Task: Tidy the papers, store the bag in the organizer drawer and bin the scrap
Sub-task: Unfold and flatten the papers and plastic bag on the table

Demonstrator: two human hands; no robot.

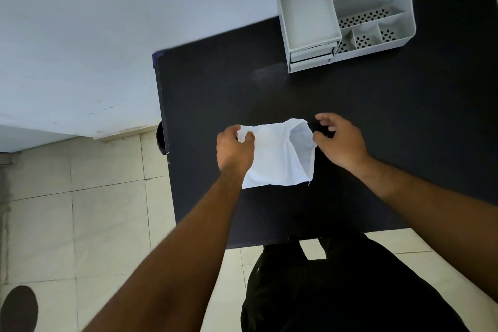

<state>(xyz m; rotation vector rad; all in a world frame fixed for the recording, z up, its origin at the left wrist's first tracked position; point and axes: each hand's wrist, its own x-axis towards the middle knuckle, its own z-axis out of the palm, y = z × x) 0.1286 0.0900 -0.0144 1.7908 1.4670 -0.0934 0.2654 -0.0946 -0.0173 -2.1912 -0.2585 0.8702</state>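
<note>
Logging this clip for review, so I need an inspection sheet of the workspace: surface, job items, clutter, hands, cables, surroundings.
Surface: black table, matte, mostly bare.
Job's things: white bag held just above the table's near-middle, its right end gaping open; grey organizer at the far right corner, two small drawers low on its front, both look closed or nearly so. No papers, scrap or bin seen.
Clutter: nothing seen.
Hands: left hand pinches the bag's left upper corner; right hand pinches the rim of the open end.
Cables: nothing seen.
Surroundings: pale wall behind, tiled floor, the person's dark trousers at the table's near edge.
</note>
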